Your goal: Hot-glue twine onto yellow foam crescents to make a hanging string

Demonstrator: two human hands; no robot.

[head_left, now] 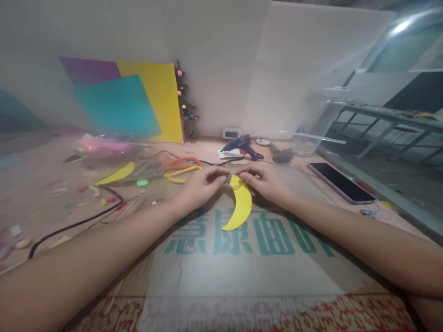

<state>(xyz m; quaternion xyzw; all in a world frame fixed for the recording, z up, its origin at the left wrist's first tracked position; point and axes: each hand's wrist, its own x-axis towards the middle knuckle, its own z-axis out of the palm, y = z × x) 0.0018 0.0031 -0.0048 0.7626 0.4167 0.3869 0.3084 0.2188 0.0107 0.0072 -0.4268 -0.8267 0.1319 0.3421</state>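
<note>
Yellow crescent (244, 205) sits between my two hands, over the near middle of the table, its wide curve to the right and its pointed end toward me. My left hand (207, 184) has thumb and fingertips closed on its dark upper end. My right hand (266, 183) has its fingers bent narrow at the upper right edge, by a thin strand (237, 186); I cannot tell whether they grip the strand or the crescent. Beneath lies a pale sheet (214, 276) printed with green characters.

To the left are an orange handle (183, 160) and a yellow handle (179, 173), a second yellow crescent (118, 175), a green heart (142, 183) and a black cord (74, 224) among small coloured scraps. On the far side, a blue glue gun (238, 144) lies just in front of a small white clock (231, 133). Right of my right hand rests a phone (341, 182), dark screen up. Coloured sheets (117, 105) stand at far left.
</note>
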